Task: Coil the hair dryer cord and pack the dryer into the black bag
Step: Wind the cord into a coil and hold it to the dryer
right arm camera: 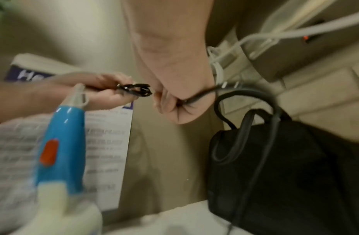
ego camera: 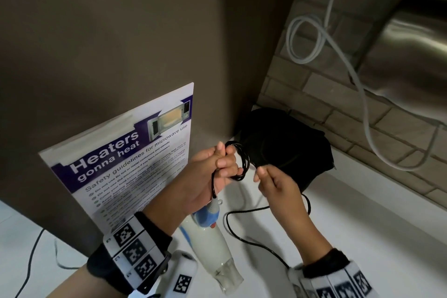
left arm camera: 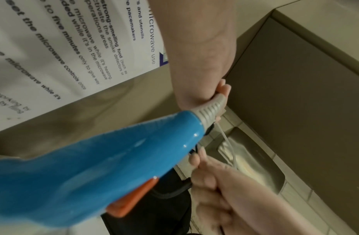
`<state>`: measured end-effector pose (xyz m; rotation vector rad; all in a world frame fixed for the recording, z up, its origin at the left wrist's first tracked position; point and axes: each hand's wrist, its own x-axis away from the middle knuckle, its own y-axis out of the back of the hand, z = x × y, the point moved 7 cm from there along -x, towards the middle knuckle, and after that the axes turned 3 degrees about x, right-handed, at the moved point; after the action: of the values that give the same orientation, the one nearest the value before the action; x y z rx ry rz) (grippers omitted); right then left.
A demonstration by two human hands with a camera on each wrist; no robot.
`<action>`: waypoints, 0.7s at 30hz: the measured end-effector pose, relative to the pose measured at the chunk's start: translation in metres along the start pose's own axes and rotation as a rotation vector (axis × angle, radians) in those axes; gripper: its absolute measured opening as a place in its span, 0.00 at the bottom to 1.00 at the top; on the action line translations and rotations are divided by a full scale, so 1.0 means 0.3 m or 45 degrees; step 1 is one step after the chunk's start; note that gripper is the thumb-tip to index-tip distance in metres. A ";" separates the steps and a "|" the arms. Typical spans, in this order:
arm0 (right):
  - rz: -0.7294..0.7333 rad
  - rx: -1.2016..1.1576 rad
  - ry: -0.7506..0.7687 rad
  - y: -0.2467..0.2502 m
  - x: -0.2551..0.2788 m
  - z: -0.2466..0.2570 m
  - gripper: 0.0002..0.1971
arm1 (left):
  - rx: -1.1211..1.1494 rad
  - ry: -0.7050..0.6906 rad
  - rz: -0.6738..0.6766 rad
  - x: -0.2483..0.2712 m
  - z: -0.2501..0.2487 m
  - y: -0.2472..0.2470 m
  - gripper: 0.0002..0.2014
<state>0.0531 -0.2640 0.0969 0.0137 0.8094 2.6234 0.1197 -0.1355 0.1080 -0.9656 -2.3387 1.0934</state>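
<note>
My left hand (ego camera: 226, 161) grips a small coil of the black cord (ego camera: 242, 164) in front of the black bag (ego camera: 287, 145). The hair dryer (ego camera: 210, 237) hangs from that cord below the hand: blue handle (left arm camera: 84, 174) with an orange switch, grey strain relief (left arm camera: 210, 109), white barrel pointing down. My right hand (ego camera: 261, 174) pinches the cord (right arm camera: 196, 97) just right of the coil (right arm camera: 136, 89). The remaining cord (ego camera: 242, 230) trails loose over the white counter. The bag (right arm camera: 275, 167) stands against the tiled wall with its handles up.
A microwave safety poster (ego camera: 125, 159) leans on the brown wall at left. A grey-white cable (ego camera: 321, 38) loops down the brick wall beside a steel appliance (ego camera: 411, 60). A thin dark wire (ego camera: 36, 254) crosses the white counter (ego camera: 362, 225) at lower left.
</note>
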 end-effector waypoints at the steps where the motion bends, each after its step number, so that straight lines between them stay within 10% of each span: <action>1: 0.019 0.156 0.059 0.000 0.027 -0.011 0.15 | 0.008 -0.027 -0.033 -0.002 -0.010 0.010 0.09; 8: 0.330 1.098 0.214 -0.038 0.253 -0.025 0.09 | -0.086 -0.237 -0.239 -0.001 -0.067 0.040 0.10; 21: -0.234 0.869 0.683 0.205 0.276 0.409 0.14 | -0.937 -0.230 -0.110 0.023 -0.011 -0.107 0.13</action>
<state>-0.0307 -0.2133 0.2238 -0.5624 1.7528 2.0708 0.1031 -0.1436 0.1355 -1.0027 -2.9710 0.2663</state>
